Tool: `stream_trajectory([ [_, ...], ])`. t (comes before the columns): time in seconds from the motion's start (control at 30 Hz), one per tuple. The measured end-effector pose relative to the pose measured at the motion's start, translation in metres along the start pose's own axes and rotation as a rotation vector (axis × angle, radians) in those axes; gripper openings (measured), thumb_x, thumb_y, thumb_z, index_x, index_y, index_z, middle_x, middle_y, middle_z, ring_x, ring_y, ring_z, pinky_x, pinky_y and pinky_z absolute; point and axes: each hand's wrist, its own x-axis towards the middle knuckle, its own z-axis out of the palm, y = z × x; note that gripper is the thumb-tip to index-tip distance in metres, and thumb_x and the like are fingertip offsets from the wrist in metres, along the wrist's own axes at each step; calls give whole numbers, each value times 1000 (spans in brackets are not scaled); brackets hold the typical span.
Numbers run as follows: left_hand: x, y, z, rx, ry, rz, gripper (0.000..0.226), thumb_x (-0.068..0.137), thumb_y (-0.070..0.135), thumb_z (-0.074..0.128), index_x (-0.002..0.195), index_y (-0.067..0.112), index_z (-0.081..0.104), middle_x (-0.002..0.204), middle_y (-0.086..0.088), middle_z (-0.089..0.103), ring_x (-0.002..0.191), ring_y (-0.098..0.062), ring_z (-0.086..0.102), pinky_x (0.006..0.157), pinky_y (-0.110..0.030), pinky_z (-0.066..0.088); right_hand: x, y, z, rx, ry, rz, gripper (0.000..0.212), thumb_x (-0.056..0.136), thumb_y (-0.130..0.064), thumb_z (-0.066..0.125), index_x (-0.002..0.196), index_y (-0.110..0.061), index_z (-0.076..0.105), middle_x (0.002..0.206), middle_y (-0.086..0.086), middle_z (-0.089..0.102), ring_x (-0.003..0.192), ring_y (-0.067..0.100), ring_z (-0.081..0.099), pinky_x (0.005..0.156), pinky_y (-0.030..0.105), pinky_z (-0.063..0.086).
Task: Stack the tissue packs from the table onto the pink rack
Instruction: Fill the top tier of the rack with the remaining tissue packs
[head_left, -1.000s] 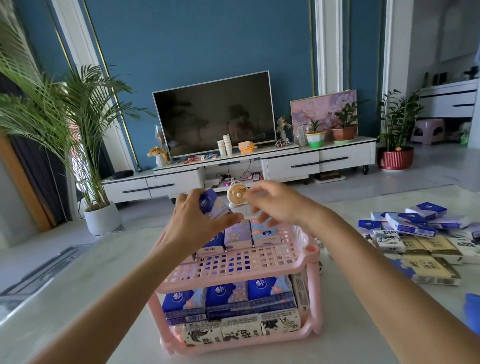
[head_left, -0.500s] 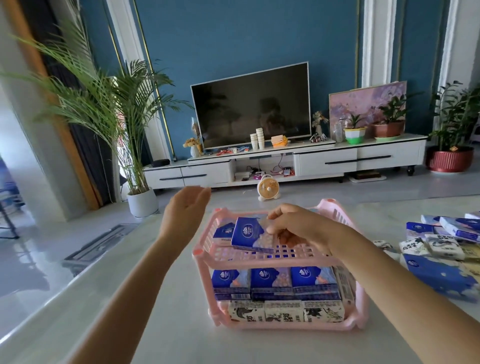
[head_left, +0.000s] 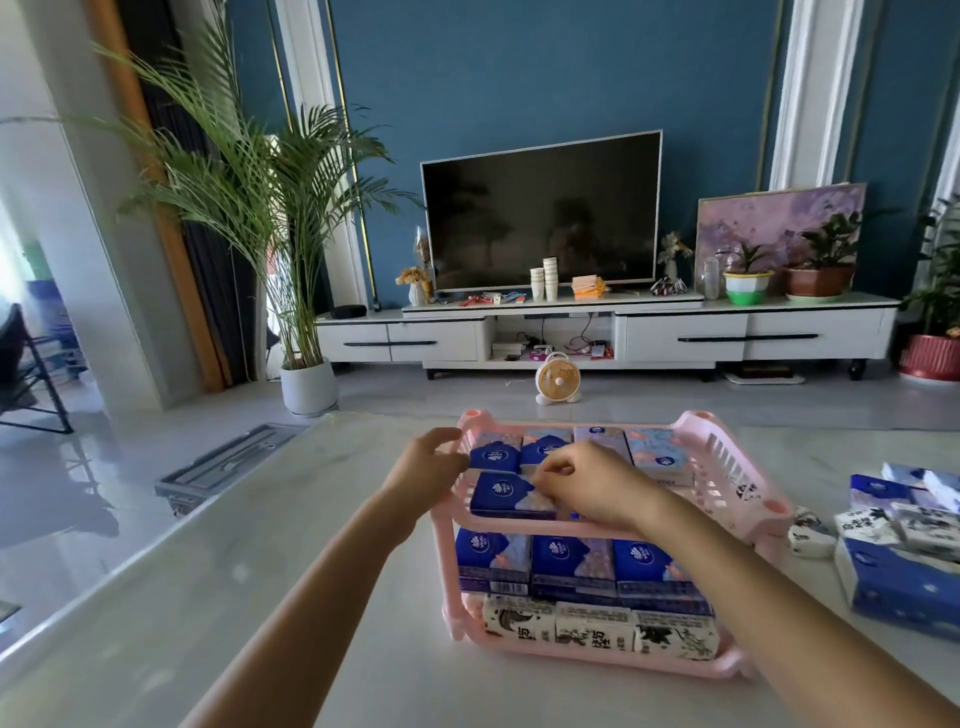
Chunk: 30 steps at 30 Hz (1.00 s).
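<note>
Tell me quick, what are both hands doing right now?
Left hand: fingers on the pink rack's left rim; grip cannot be told.
Right hand: pinching a blue tissue pack on the top shelf.

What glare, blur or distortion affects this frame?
Head view: fisheye bends the wall mouldings at the edges; daylight glares off the floor at left; the TV mirrors the room; the pink rack, left hand and right hand look sharp.
</note>
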Motion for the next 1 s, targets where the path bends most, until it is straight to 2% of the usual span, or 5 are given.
stream_trajectory([
  [0.23,1,-5,2,87,-26,46,31,97,13,40,126,13,52,124,-7,56,90,-15,57,56,-18,49,-9,0,-10,76,-106,-50,36,85,-33,64,115,-17,57,102,-2,55,95,12,57,84,25,46],
  [0.43,0,-4,9,30,-14,82,38,101,31,29,129,12,47,99,1,58,75,-9,59,50,-14,47,-4,1,2,47,36,-127,35,81,-38,68,109,-18,62,108,-5,59,99,7,53,82,20,43],
  [0.63,-3,-2,9,-12,-3,73,40,101,33,25,129,12,45,82,8,54,68,-5,55,51,-15,44,4,1,14,19,135,-135,32,80,-37,69,102,-15,63,108,0,62,96,12,56,77,21,44],
  [0.87,-3,-3,11,-4,-1,106,39,101,32,25,127,12,47,78,10,53,68,-4,56,55,-16,46,1,-6,22,-31,233,-147,30,85,-33,64,105,-11,60,112,5,48,89,12,49,75,21,40],
  [1.0,-1,-5,11,20,-24,93,38,101,32,26,126,13,47,87,3,61,72,-9,61,51,-14,46,-3,-10,23,-159,266,-151,29,88,-37,59,103,-12,58,110,3,48,94,17,54,78,29,46],
])
